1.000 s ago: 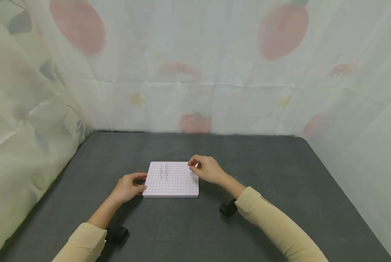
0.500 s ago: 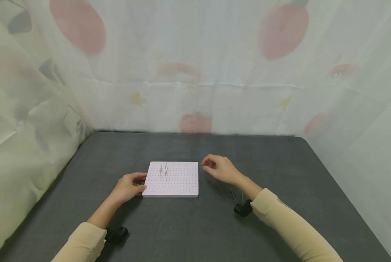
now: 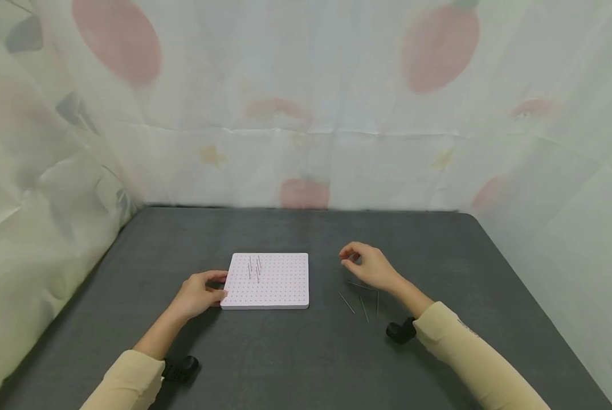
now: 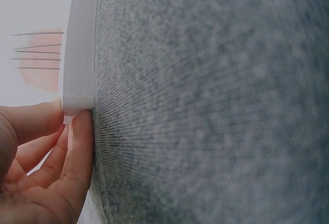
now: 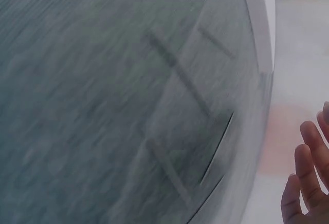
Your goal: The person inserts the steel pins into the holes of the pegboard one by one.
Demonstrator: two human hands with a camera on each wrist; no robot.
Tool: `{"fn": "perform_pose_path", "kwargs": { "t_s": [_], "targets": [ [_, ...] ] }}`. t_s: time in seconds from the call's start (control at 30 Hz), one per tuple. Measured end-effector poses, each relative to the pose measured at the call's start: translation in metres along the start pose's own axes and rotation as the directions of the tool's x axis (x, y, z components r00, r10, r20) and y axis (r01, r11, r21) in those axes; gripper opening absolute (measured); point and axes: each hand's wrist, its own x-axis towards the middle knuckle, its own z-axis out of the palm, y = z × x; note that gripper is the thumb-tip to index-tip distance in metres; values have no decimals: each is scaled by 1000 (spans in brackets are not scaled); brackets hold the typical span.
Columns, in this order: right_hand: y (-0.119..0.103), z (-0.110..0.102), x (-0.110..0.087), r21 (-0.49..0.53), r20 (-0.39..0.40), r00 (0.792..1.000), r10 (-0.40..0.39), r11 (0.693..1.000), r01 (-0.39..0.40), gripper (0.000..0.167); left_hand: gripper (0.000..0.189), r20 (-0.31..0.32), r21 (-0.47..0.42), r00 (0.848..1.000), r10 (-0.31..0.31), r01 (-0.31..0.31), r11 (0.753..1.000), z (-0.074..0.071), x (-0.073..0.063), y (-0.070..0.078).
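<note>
A flat white pegboard [image 3: 280, 287] with rows of small holes lies on the dark table. Several thin metal pins [image 3: 257, 276] stand upright in its far left part. My left hand [image 3: 195, 293] holds the board's left edge; in the left wrist view, the thumb is at the top edge of the board [image 4: 79, 44] and the fingers are against its side. Right of the board, my right hand [image 3: 372, 267] hovers with loosely bent fingers and nothing visible in them. Below it, several loose pins [image 3: 346, 302] lie scattered, and one pin [image 5: 217, 148] shows sharply in the right wrist view.
The dark table [image 3: 285, 364] stretches out around the board. Behind it hangs a pale curtain [image 3: 367, 171] with faded fruit prints, and another curtain side [image 3: 29, 228] runs along the left. A black wrist camera [image 3: 400, 331] sits close above the table near the loose pins.
My right hand has moved right, from over the board's far right corner to above the loose pins, which now show more fully. My left hand stays at the board's edge.
</note>
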Motion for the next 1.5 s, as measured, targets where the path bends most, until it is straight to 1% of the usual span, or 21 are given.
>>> {"fn": "perform_pose_path", "kwargs": {
  "t_s": [0.13, 0.33, 0.53, 0.8, 0.9, 1.0, 1.27, 1.5],
  "targets": [
    [12, -5, -8, 5, -16, 999, 32, 999, -32, 19, 47, 1, -2, 1000, 6, -6, 1000, -1, 1, 0],
    [30, -9, -21, 2, -24, 998, 56, 998, -56, 19, 46, 3, -10, 1000, 7, -7, 1000, 0, 2, -2],
    [40, -12, -30, -21, -3, 998, 60, 998, -60, 18, 46, 2, -10, 1000, 5, -5, 1000, 1, 2, -4],
    [47, -11, -40, -43, 52, 997, 57, 998, -55, 14, 46, 3, -19, 1000, 2, -2, 1000, 1, 2, -4],
    [50, -11, -43, -56, 58, 997, 58, 997, -55, 12, 47, 6, -12, 1000, 2, -1, 1000, 2, 2, -4],
    [52, -11, -44, -71, 63, 996, 60, 996, -56, 12, 47, 2, -11, 1000, -9, 9, 1000, 2, 3, -4],
    [53, -13, -46, -88, 102, 993, 67, 994, -59, 13, 46, 5, -11, 1000, -5, 5, 1000, 2, 3, -5],
    [55, -12, -44, -97, 111, 991, 70, 994, -59, 13, 47, 1, 7, 1000, -10, 10, 1000, 1, 2, -4]
  ]
}}
